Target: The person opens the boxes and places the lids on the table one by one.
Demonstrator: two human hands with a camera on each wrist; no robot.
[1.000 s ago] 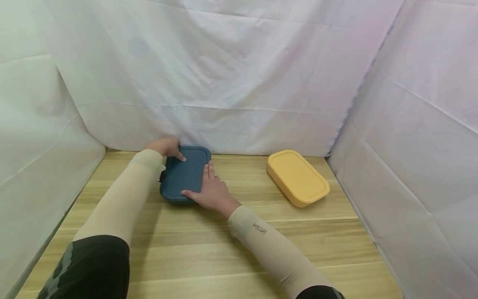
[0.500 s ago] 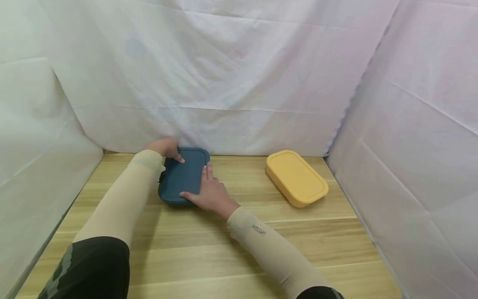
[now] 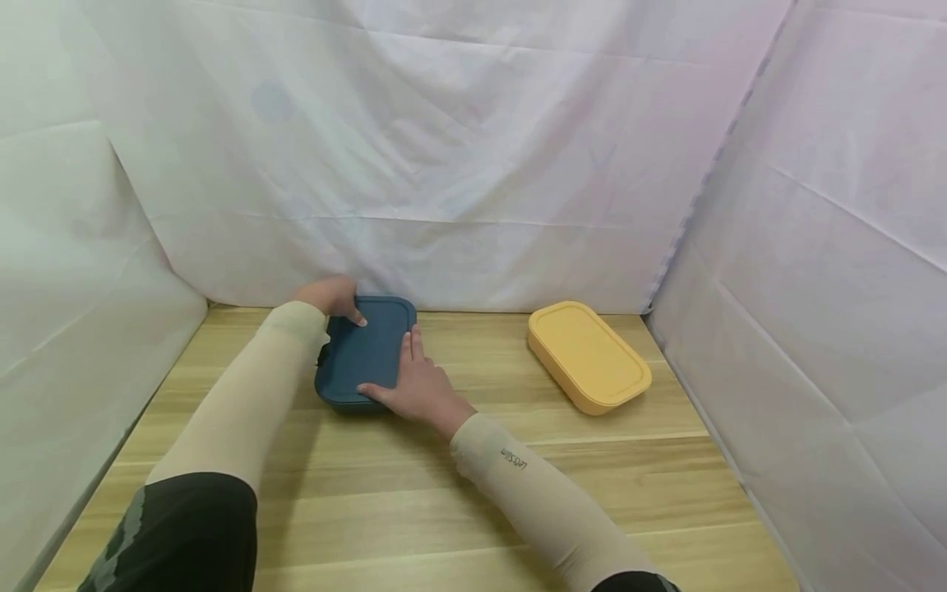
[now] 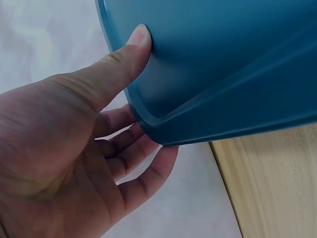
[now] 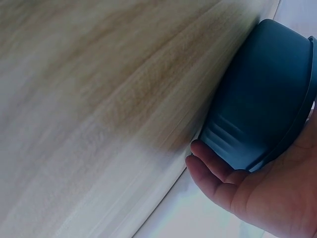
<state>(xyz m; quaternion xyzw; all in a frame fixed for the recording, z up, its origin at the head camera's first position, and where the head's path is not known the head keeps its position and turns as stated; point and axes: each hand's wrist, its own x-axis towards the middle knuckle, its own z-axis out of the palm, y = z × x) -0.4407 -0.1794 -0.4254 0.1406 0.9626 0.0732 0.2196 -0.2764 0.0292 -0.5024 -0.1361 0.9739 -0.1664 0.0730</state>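
Observation:
A dark blue lidded lunch box (image 3: 367, 355) lies on the wooden table at the back left, close to the white cloth. My left hand (image 3: 330, 296) grips its far left corner: in the left wrist view the thumb presses on the lid (image 4: 223, 54) and the fingers curl below the rim. On the near right side, my right hand (image 3: 425, 390) holds the box, thumb over the lid and fingers along the side wall. The right wrist view shows the fingertips low against that ridged wall (image 5: 262, 94), right by the tabletop.
A yellow lidded lunch box (image 3: 589, 352) rests at an angle on the right part of the table (image 3: 414, 510). White cloth walls (image 3: 473, 164) enclose the table at the back and on both sides.

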